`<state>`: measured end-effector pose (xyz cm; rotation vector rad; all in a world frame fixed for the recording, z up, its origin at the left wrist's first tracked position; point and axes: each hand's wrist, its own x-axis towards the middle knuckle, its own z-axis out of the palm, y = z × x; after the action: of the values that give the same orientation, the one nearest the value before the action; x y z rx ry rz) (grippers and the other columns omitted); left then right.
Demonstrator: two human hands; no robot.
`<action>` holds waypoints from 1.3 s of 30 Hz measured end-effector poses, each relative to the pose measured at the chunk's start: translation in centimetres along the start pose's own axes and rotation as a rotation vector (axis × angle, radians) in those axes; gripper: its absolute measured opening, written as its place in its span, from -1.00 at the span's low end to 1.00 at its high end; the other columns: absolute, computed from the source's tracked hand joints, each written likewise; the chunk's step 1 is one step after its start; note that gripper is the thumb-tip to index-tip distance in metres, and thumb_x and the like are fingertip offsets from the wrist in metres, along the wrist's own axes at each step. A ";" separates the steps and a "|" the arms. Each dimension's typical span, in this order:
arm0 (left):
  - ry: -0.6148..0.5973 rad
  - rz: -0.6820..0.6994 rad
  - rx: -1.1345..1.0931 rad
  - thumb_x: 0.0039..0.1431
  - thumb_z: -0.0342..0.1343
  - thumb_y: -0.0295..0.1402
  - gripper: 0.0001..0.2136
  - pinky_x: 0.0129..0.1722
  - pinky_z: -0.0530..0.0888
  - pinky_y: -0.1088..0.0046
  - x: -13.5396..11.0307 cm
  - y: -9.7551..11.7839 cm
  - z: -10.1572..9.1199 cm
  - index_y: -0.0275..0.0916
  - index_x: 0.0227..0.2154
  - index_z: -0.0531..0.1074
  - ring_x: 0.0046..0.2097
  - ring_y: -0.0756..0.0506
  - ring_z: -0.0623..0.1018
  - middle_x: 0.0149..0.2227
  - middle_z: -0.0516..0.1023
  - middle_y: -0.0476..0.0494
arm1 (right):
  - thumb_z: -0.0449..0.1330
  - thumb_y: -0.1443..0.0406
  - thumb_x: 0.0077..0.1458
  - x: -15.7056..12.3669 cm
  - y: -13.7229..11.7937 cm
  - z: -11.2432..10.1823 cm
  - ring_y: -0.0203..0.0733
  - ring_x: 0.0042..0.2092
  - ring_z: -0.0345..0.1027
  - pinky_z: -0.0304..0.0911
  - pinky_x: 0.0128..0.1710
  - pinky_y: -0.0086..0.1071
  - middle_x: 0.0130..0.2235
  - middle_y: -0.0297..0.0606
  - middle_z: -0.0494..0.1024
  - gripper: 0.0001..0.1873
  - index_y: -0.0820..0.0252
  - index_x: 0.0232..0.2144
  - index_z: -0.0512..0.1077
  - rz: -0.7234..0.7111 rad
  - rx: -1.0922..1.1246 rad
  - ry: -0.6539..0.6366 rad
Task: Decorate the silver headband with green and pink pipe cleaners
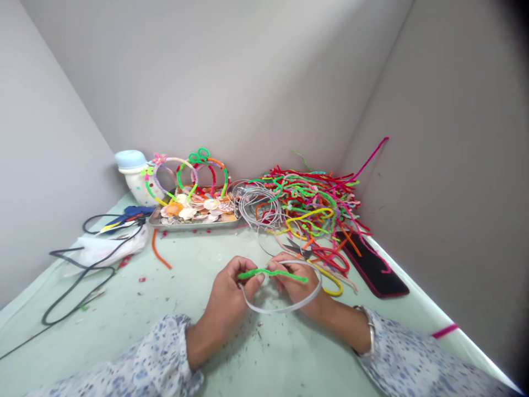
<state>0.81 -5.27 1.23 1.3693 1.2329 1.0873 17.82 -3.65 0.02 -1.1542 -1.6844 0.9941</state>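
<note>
My left hand point(228, 291) and my right hand point(294, 282) are both closed on a bright green pipe cleaner point(273, 273) that stretches between them. The same fingers pinch a thin white plastic headband point(285, 309), whose curve hangs down and toward me under the hands. The left fingers grip the green strand's left end together with the band's end. The right fingers hold the strand near its right end against the band. Both hands hover just above the pale green table point(173, 309).
A big heap of coloured pipe cleaners point(314, 204) lies at the back right, beside bare white headbands point(258, 207). A metal tray of shells point(194, 212) holds wrapped headbands. Scissors point(301, 251), a dark phone point(374, 267), a glue gun point(128, 214) with black cord and a white jar point(136, 176) surround it.
</note>
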 end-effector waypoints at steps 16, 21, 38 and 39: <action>0.032 0.031 0.083 0.11 0.13 -0.23 -0.82 -0.54 0.21 0.56 -0.4 0.1 0.0 -0.25 -0.42 0.36 -0.52 0.04 0.28 -0.53 0.34 0.05 | 0.12 0.21 0.15 -0.1 -0.4 0.2 -0.31 -0.58 0.23 0.13 -0.57 -0.47 -0.64 -0.44 0.34 -0.82 0.15 -0.45 0.39 0.070 0.023 -0.002; 0.036 0.019 0.070 0.11 0.14 -0.23 -0.81 -0.54 0.19 0.57 -0.6 0.2 0.0 -0.24 -0.46 0.34 -0.54 0.05 0.25 -0.57 0.30 0.09 | 0.07 0.24 0.15 -0.1 -1.2 0.5 -0.31 -0.56 0.23 0.20 -0.52 -0.46 -0.64 -0.43 0.30 -0.74 0.14 -0.57 0.34 0.052 0.011 0.019; 0.018 0.022 0.044 0.15 0.11 -0.24 -0.80 -0.50 0.20 0.56 -0.9 0.3 -0.3 -0.22 -0.47 0.29 -0.50 0.05 0.23 -0.55 0.25 0.11 | 0.08 0.20 0.21 -0.3 -0.8 0.5 -0.34 -0.50 0.25 0.19 -0.48 -0.47 -0.47 -0.34 0.40 -0.73 0.18 -0.48 0.42 -0.135 0.016 0.006; 0.015 0.020 0.040 0.15 0.11 -0.25 -0.80 -0.50 0.21 0.57 -0.9 0.3 -0.3 -0.22 -0.47 0.28 -0.50 0.05 0.23 -0.55 0.25 0.11 | 0.08 0.21 0.22 -0.4 -0.8 0.5 -0.33 -0.48 0.27 0.19 -0.46 -0.46 -0.45 -0.33 0.41 -0.74 0.19 -0.47 0.42 -0.148 0.013 0.006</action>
<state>0.51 -6.12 1.53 1.4088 1.2599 1.0938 17.19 -4.26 0.51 -1.0068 -1.7299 0.9069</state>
